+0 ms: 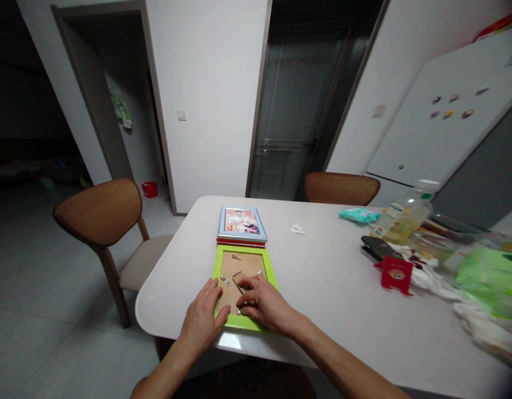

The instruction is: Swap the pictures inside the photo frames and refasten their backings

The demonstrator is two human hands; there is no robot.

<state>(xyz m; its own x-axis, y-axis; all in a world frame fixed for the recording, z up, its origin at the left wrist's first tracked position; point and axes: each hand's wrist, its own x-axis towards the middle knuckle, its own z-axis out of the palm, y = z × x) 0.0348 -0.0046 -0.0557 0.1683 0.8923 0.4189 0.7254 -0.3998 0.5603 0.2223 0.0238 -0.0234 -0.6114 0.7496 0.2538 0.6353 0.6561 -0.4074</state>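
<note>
A green frame [273, 275] lies back side up on the white table, its brown backing board [235, 266] showing several small metal clips. My left hand [204, 313] rests on the frame's left edge with fingers spread. Over the lower right of the board, my right hand [260, 299] has its fingers bent and touches the board near a metal clip [239, 312]; whether anything is between the fingertips is hidden. Just beyond the green frame, a blue frame [261, 224] with a photo lies on top of red frames [241, 243].
White table [314, 266]; a crumpled tissue [297, 229] lies right of the blue frame. At the right are a teal packet [359, 215], a bottle [401, 216], a phone [380, 247], a red stand [396, 274] and a green bag [489, 282]. Chairs [102, 213] stand left and behind.
</note>
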